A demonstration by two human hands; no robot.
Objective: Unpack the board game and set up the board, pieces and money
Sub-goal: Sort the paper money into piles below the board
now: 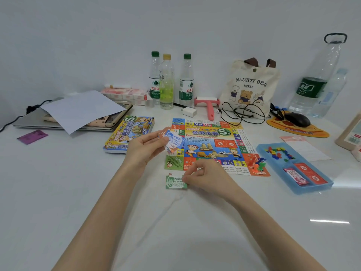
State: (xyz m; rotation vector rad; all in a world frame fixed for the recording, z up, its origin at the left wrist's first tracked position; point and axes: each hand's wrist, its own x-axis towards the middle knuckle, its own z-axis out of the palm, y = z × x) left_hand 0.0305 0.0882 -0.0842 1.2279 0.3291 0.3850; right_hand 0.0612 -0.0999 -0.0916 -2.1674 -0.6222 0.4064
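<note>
Head view. The unfolded, brightly printed square paper game board (212,145) lies flat at the middle of the white desk (78,182). The yellow-and-blue cardboard game box (130,133) sits just beside its left edge, and the shallow blue plastic tray (320,189) lies to its right. The left hand (145,147) is raised over the board's left edge, fingers and thumb closed on a fanned stack of small paper banknotes (173,142); the fan probably keeps the denominations readable while they are dealt out. The right hand (205,173) is lowered to the desk just in front of the board. Its fingertips pinch one edge of a green-and-white paper banknote (174,182) that lies flat there, apparently starting a pile by value. Small plastic playing pieces (258,165) stand on the board's near right corner. Further coloured plastic tokens (279,153) and red card packets (310,174) lie in the tray, so the money appears to be mid-sorting and the unpacking unfinished.
</note>
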